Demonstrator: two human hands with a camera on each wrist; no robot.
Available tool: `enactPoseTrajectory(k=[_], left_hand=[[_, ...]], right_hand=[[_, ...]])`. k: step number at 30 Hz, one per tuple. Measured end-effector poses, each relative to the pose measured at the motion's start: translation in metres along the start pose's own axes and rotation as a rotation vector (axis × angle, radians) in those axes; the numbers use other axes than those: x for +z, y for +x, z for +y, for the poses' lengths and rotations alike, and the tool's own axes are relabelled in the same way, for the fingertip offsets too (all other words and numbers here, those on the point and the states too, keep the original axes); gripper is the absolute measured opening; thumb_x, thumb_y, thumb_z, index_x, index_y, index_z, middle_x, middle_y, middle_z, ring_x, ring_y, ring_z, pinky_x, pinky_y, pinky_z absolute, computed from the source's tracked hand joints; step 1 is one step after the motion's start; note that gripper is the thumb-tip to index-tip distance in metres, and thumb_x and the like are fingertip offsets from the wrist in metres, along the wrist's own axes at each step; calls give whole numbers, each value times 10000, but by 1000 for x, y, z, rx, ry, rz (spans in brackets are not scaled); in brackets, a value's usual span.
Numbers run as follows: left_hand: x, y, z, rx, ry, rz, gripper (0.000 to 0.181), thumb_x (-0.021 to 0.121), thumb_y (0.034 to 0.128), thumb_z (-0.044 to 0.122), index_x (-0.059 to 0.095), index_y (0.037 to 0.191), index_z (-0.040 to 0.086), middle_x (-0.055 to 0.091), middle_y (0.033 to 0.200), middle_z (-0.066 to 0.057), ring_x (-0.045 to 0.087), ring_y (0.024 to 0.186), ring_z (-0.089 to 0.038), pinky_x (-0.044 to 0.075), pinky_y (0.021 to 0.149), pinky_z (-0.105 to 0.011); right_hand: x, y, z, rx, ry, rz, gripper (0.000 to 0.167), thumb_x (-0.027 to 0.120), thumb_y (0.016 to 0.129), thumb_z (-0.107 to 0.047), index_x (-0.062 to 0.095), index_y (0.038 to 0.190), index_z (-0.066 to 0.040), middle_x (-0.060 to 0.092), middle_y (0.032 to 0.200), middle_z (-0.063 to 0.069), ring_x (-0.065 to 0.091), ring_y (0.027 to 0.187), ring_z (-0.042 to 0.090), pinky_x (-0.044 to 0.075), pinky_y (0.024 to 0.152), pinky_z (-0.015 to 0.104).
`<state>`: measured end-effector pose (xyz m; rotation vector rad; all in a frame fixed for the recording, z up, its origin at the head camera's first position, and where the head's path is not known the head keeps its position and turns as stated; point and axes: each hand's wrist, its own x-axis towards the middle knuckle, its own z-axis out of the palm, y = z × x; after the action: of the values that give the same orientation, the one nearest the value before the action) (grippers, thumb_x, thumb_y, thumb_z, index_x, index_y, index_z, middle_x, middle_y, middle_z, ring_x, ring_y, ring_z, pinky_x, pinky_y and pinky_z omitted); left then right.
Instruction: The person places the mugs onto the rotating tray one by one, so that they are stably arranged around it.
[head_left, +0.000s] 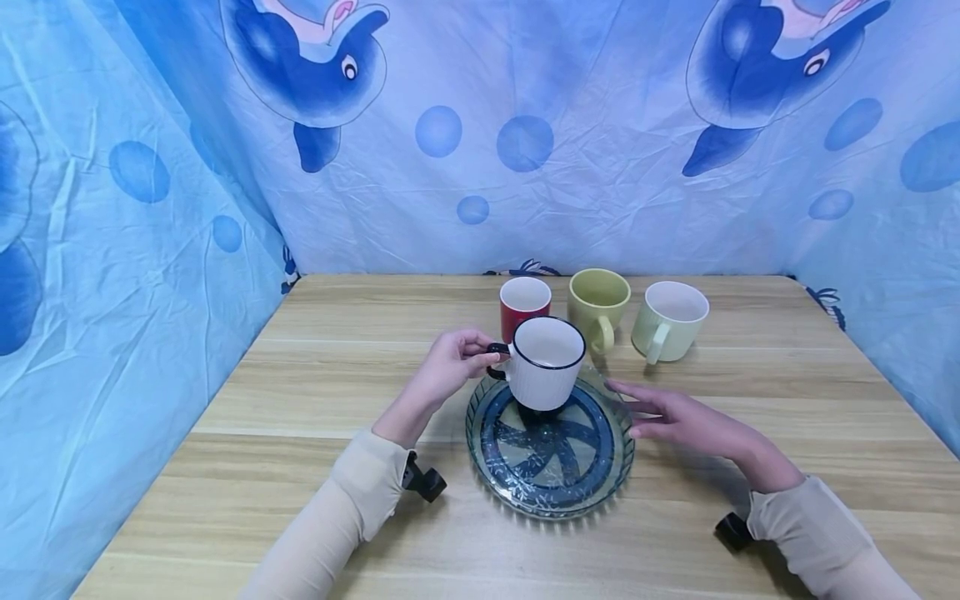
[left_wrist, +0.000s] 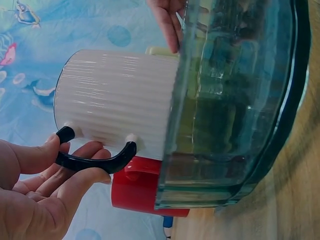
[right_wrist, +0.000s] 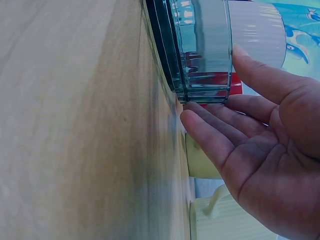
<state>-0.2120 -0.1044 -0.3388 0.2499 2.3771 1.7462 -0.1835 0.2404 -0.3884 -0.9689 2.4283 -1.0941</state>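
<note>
My left hand [head_left: 442,371] pinches the black handle [left_wrist: 95,164] of a white ribbed mug [head_left: 546,379] with a black rim. The mug is upright over the back part of a round clear glass dish [head_left: 551,505]. Whether its base touches the dish is hard to tell. Beside the dish's right edge is my right hand [head_left: 693,423], fingers extended and spread. In the right wrist view, the thumb and fingertips lie at the glass wall [right_wrist: 210,92]; firm contact cannot be made out.
Behind the dish stand a red mug [head_left: 513,321] with a white inside, an olive-green mug [head_left: 581,312] and a pale green mug [head_left: 678,337]. They sit on a wooden table [head_left: 300,400]. A blue dolphin-print curtain [head_left: 600,217] surrounds its back and sides.
</note>
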Motion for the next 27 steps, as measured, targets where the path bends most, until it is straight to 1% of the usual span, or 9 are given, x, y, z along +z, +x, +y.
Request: enactPoseTrajectory(k=[5, 7, 9, 12, 15, 17, 20, 23, 27], left_hand=[[0, 2, -2, 7, 4, -8, 137, 611, 922, 11, 649, 1035, -58, 723, 1042, -206, 581, 749, -110, 510, 691, -259], [1, 2, -3, 5, 0, -9, 131, 611, 920, 4, 647, 1026, -62, 722, 1029, -208, 565, 730, -101, 491, 670, -247], [1, 3, -4, 12, 8, -12, 128, 608, 918, -6, 644, 1021, -73, 721, 1018, -213, 567, 725, -94, 491, 659, -240], [2, 4, -7, 7, 15, -13, 125, 609, 915, -13, 644, 1013, -81, 720, 1014, -219, 579, 736, -92, 509, 664, -253], [3, 4, -8, 1, 33, -15, 127, 610, 914, -12, 642, 1014, -83, 719, 1026, -220, 597, 757, -92, 539, 694, -277], [3, 4, -10, -1, 37, -20, 123, 609, 912, -16, 636, 1010, -84, 718, 1026, -223, 606, 767, -92, 554, 719, -290], [1, 5, -13, -6, 14, -39, 134, 600, 907, -39, 614, 1023, -107, 711, 1019, -234, 610, 769, -83, 571, 750, -303], [-2, 7, -16, -33, -18, -68, 161, 592, 907, -49, 595, 1053, -118, 699, 1032, -242, 623, 780, -80, 587, 843, -374], [-6, 9, -17, -73, -40, -100, 194, 589, 914, -38, 588, 1097, -105, 686, 1080, -245, 638, 808, -85, 545, 947, -465]], right_hand=[[0, 0, 0, -4, 3, 0, 655, 588, 957, -211, 293, 1490, 30, 327, 1518, 279, 506, 1267, 422, 476, 1035, 288], [0, 0, 0, -5, 6, 0, 653, 587, 957, -206, 293, 1490, 31, 327, 1518, 280, 505, 1267, 423, 473, 1034, 275], [0, 0, 0, -3, 7, 1, 654, 589, 956, -207, 294, 1490, 29, 328, 1518, 279, 505, 1268, 422, 474, 1035, 280], [0, 0, -1, 0, 9, 1, 659, 593, 953, -210, 294, 1490, 30, 327, 1518, 279, 504, 1268, 423, 477, 1039, 329], [0, -1, -1, 2, 12, 4, 661, 596, 951, -209, 296, 1489, 30, 326, 1519, 277, 503, 1269, 422, 476, 1040, 347], [1, -1, -1, 1, 13, 6, 658, 595, 951, -207, 297, 1488, 31, 325, 1519, 277, 503, 1269, 423, 475, 1041, 328], [1, -1, -2, 2, 12, 7, 655, 594, 952, -206, 299, 1488, 29, 327, 1519, 276, 501, 1271, 424, 475, 1041, 319], [0, 0, -2, 3, 9, 5, 654, 594, 953, -206, 300, 1488, 30, 330, 1518, 277, 502, 1271, 425, 475, 1040, 365], [1, 0, -1, 2, 6, 5, 661, 597, 950, -216, 301, 1485, 35, 331, 1514, 282, 501, 1269, 430, 472, 1034, 398]])
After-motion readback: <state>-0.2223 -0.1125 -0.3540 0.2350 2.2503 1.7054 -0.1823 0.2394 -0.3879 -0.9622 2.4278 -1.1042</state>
